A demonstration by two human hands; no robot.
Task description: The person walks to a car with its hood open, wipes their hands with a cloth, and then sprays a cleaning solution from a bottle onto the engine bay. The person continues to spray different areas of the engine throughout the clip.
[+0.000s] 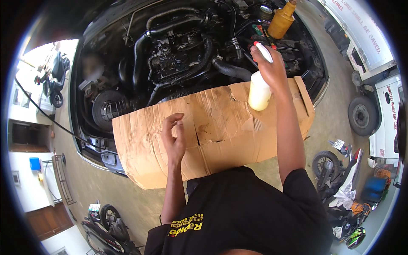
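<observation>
My right hand [275, 70] is wrapped round the neck of a spray bottle [258, 97] with a white and red trigger head. Pale yellow liquid shows in its translucent body, which tilts over the right part of a stained cardboard sheet [229, 146]. The sheet drapes over the front edge of a car's engine bay. Above its left half hovers my left hand [173, 142], fingers loosely bent, thumb apart, holding nothing. Beyond the cardboard lies the dark, wet-looking engine [178, 61] with its hoses.
An amber plastic bottle [281, 24] stands at the engine bay's far right. Motorcycles [112, 225] are parked at the lower left, with another [329, 170] on the right. A white truck [384, 114] stands at the right edge. A black cable [46, 114] hangs across the left side.
</observation>
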